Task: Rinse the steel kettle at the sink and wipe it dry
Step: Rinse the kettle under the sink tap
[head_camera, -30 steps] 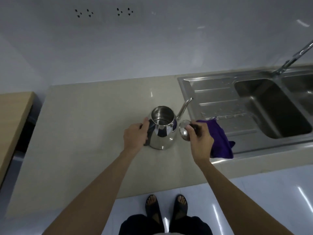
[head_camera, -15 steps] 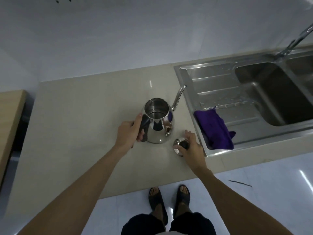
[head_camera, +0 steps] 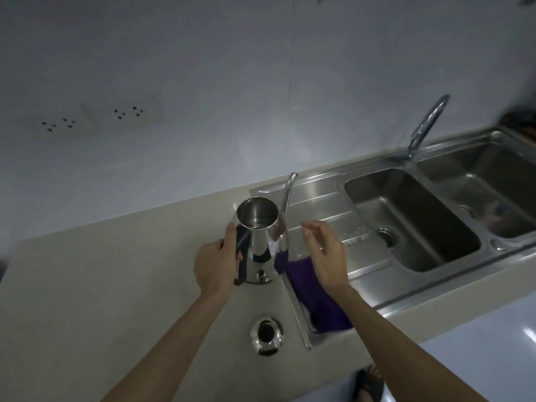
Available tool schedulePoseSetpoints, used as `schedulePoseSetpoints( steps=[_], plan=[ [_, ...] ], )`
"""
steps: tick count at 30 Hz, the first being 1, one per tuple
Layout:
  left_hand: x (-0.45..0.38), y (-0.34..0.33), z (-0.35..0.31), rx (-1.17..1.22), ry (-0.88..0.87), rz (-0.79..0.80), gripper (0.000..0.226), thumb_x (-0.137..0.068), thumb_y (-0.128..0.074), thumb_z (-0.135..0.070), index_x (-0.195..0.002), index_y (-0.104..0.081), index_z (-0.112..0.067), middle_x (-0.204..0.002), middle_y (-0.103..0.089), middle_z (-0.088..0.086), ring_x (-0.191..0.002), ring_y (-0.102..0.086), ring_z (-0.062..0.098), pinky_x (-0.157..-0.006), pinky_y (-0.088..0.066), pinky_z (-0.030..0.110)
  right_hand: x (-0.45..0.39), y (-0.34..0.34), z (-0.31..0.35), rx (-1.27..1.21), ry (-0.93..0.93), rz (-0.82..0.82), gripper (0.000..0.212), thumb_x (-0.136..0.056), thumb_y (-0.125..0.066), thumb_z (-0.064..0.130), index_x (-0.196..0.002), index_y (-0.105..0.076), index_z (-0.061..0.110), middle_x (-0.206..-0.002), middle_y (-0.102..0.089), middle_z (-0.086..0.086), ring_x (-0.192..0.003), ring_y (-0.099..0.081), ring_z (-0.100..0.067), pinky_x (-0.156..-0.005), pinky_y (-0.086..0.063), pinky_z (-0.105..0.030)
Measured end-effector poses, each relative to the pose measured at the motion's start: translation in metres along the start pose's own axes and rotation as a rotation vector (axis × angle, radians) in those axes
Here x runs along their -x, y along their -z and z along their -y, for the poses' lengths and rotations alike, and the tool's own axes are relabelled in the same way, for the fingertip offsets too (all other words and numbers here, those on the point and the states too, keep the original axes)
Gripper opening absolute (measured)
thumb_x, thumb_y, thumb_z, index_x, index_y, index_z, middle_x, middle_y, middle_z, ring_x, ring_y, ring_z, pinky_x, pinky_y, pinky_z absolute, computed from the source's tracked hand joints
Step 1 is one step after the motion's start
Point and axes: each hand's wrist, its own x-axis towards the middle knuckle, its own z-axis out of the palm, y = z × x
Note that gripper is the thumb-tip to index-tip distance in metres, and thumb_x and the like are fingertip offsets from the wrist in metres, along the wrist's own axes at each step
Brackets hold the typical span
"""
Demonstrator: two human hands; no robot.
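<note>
Polished steel kettle (head_camera: 261, 236) held by its dark handle in the left hand (head_camera: 216, 264), fingers curled round the grip; kettle upright, lid off, mouth open to the camera, thin spout (head_camera: 289, 190) rising toward the sink (head_camera: 412, 219). Whether its base rests on the beige counter (head_camera: 116, 271) or sits just above it cannot be told. Right hand (head_camera: 324, 253) holds nothing, fingers loosely extended, just beside the kettle body and apart from it. Below that hand, a purple cloth (head_camera: 316, 297) lies on the sink's drainboard. Kettle lid (head_camera: 266, 335) (steel, dark knob) sits alone on the counter near its front edge. Faucet (head_camera: 426, 126) stands behind the basins.
</note>
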Motion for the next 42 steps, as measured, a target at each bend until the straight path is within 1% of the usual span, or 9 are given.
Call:
schedulePoseSetpoints(
  steps=[5, 10, 16, 21, 23, 27, 30, 36, 42],
  plan=[
    [0.001, -0.106, -0.040, 0.037, 0.023, -0.016, 0.064, -0.089, -0.048, -0.060, -0.049, -0.060, -0.011, -0.046, -0.058, 0.001, -0.041, -0.050, 0.017, -0.051, -0.041, 0.028, -0.076, 0.080, -0.032, 0.008, 0.053, 0.028, 0.024, -0.090, -0.061, 0.027, -0.113, -0.061, 0.019, -0.115, -0.067, 0.008, -0.109, -0.061, -0.002, -0.091, -0.052, -0.024],
    [0.019, -0.216, -0.086, 0.088, 0.053, -0.028, 0.066, -0.091, -0.046, -0.058, -0.055, -0.061, -0.005, -0.049, -0.056, 0.006, -0.044, -0.049, 0.019, -0.050, -0.037, 0.027, -0.157, 0.180, -0.056, 0.064, 0.031, 0.157, 0.037, -0.088, -0.057, 0.048, -0.117, -0.059, 0.026, -0.115, -0.066, 0.011, -0.108, -0.061, 0.000, -0.091, -0.051, -0.025],
    [0.021, -0.340, -0.115, 0.044, 0.161, -0.028, 0.068, -0.086, -0.038, -0.071, -0.047, -0.053, -0.017, -0.041, -0.054, -0.001, -0.045, -0.055, 0.023, -0.054, -0.040, 0.029, -0.250, 0.276, -0.087, 0.171, 0.042, 0.295, 0.027, -0.094, -0.054, 0.033, -0.118, -0.059, 0.022, -0.115, -0.067, 0.007, -0.108, -0.061, -0.005, -0.094, -0.048, -0.026],
    [0.016, -0.414, -0.143, -0.006, 0.227, -0.050, 0.067, -0.089, -0.047, -0.061, -0.041, -0.054, -0.015, -0.038, -0.056, 0.001, -0.045, -0.057, 0.024, -0.056, -0.045, 0.031, -0.319, 0.328, -0.133, 0.366, 0.092, 0.259, 0.026, -0.093, -0.053, 0.012, -0.117, -0.061, 0.018, -0.096, -0.073, -0.008, -0.085, -0.068, -0.019, -0.077, -0.052, -0.028],
    [0.011, -0.439, -0.150, 0.002, 0.252, -0.047, 0.067, -0.087, -0.050, -0.061, -0.039, -0.054, -0.015, -0.040, -0.058, 0.001, -0.047, -0.059, 0.024, -0.059, -0.048, 0.032, -0.349, 0.339, -0.157, 0.446, 0.099, 0.236, 0.032, -0.093, -0.052, 0.013, -0.124, -0.058, 0.019, -0.105, -0.071, -0.014, -0.092, -0.068, -0.025, -0.083, -0.053, -0.033],
    [-0.001, -0.474, -0.166, -0.052, 0.223, -0.037, 0.061, -0.091, -0.048, -0.053, -0.044, -0.055, -0.016, -0.040, -0.055, -0.001, -0.044, -0.054, 0.020, -0.056, -0.043, 0.028, -0.401, 0.342, -0.197, 0.541, 0.075, 0.367, 0.056, -0.094, -0.049, 0.014, -0.146, -0.028, 0.016, -0.137, -0.052, -0.019, -0.125, -0.050, -0.036, -0.102, -0.045, -0.050],
    [-0.009, -0.486, -0.176, -0.062, 0.191, 0.000, 0.060, -0.091, -0.046, -0.056, -0.046, -0.054, -0.017, -0.041, -0.054, -0.001, -0.044, -0.053, 0.019, -0.055, -0.044, 0.028, -0.411, 0.341, -0.213, 0.632, 0.135, 0.452, 0.069, -0.094, -0.045, 0.007, -0.151, -0.006, 0.010, -0.158, -0.017, -0.016, -0.146, -0.015, -0.032, -0.112, -0.031, -0.051],
    [-0.018, -0.502, -0.187, -0.115, 0.162, -0.004, 0.062, -0.093, -0.045, -0.054, -0.043, -0.053, -0.018, -0.039, -0.051, -0.002, -0.044, -0.053, 0.018, -0.054, -0.042, 0.025, -0.418, 0.343, -0.236, 0.614, 0.209, 0.524, 0.080, -0.088, -0.043, -0.007, -0.150, 0.005, 0.010, -0.160, 0.008, -0.010, -0.145, 0.010, -0.025, -0.118, -0.013, -0.044],
    [-0.019, -0.499, -0.182, -0.090, 0.187, -0.030, 0.060, -0.094, -0.048, -0.049, -0.043, -0.054, -0.018, -0.035, -0.049, -0.005, -0.037, -0.047, 0.011, -0.051, -0.037, 0.023, -0.454, 0.324, -0.238, 0.852, 0.215, 0.718, 0.085, -0.089, -0.043, -0.005, -0.147, 0.017, 0.007, -0.157, 0.022, -0.011, -0.143, 0.020, -0.032, -0.120, -0.005, -0.049]
  ],
)
